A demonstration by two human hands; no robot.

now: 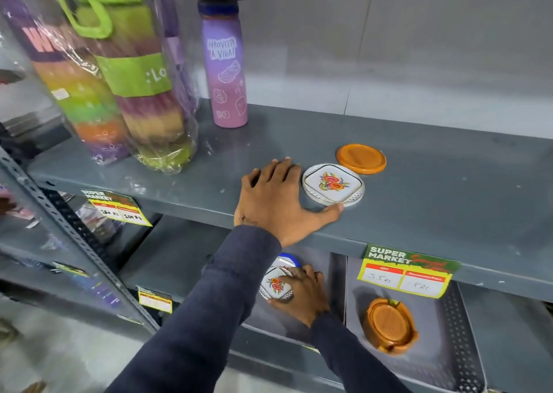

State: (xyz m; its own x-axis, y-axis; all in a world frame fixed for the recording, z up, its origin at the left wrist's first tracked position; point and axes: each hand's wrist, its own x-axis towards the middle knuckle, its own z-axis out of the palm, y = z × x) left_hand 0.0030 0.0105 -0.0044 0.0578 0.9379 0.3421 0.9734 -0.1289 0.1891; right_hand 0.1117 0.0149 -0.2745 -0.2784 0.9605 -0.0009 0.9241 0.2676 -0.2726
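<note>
A white round coaster with a red floral print (332, 183) lies flat on the upper grey shelf (449, 189). My left hand (275, 195) rests flat on the shelf just left of it, fingers spread, with the thumb touching its front edge. An orange round coaster (361, 158) lies right behind the white one. On the lower shelf my right hand (302, 292) grips a second floral coaster (273, 285), tilted up, with fingers curled over its right side. A blue rim (288, 258) shows behind it, mostly hidden.
A purple water bottle (224, 63) and plastic-wrapped colourful bottles (140, 87) stand at the shelf's left. An orange coaster holder (389, 325) sits on the lower shelf to the right. Price tags (407, 270) hang off the shelf edge. A slotted metal upright (59, 213) runs down the left.
</note>
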